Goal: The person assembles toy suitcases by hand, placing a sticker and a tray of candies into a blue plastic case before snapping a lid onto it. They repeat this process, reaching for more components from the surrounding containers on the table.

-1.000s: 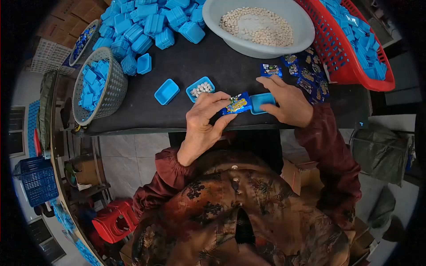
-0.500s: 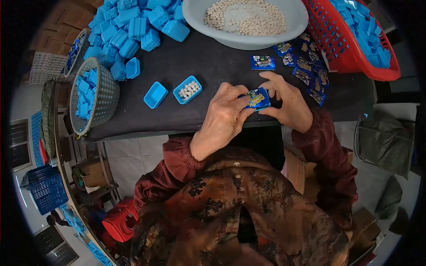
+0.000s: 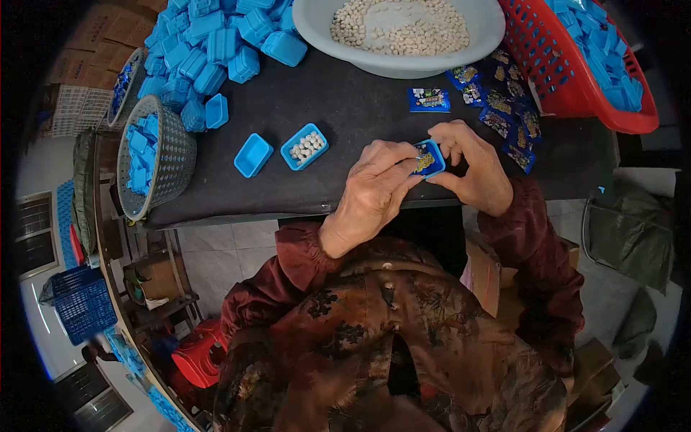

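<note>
Above the table's near edge, my right hand [image 3: 476, 171] curls around the right side of a small blue plastic box [image 3: 438, 173]. A shiny blue printed packet [image 3: 425, 161] with yellow pictures sits inside the box's rim. My left hand [image 3: 374, 183] is closed at the left side, its fingertips pinching or pressing the packet; the exact grip is partly hidden by the fingers. Left of my hands, a blue box [image 3: 253, 155] stands open with nothing visible in it. Beside it, another blue box holds white pellets [image 3: 307, 147]. One flat printed packet [image 3: 429, 100] lies beyond my right hand.
A grey basin [image 3: 403, 66] of whitish pellets stands at the back. Closed blue boxes [image 3: 223, 45] are heaped at back left, near a grey basket [image 3: 186, 164] of blue pieces. At right are scattered packets [image 3: 497, 122] and a red basket [image 3: 554, 61] of blue pieces.
The packet, earlier lying over the box top between my fingers, now sits down within the box's rim. Both hands have shifted slightly right.
</note>
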